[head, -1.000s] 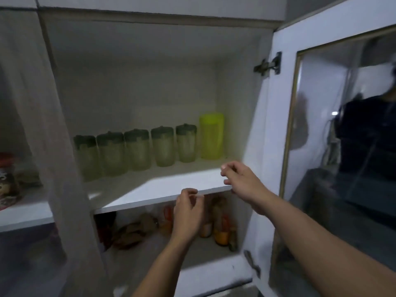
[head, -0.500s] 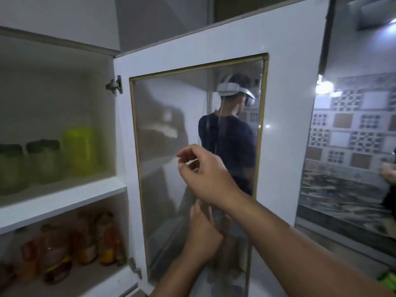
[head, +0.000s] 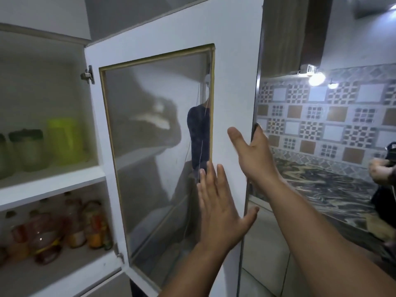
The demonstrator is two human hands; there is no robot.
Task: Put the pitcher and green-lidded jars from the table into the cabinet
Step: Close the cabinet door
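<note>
The yellow-green pitcher [head: 64,141] stands on the upper shelf [head: 53,183] of the open cabinet, at the right end of a row of green-lidded jars [head: 29,150]; only two jars show at the left edge. The white cabinet door [head: 233,82] with a glass pane stands open. My right hand [head: 251,153] wraps its fingers around the door's free edge, thumb on the front face. My left hand [head: 218,209] lies flat and open against the door frame below it.
The lower shelf holds several bottles and jars [head: 64,226] of orange and red contents. A patterned tile wall [head: 321,121] and dark marbled counter [head: 321,189] lie to the right. Another person's hand [head: 379,170] is at the far right edge.
The view swung right from the shelf to the door. Both hands left the shelf edge; my right hand took the door's edge and my left hand spread flat on the door.
</note>
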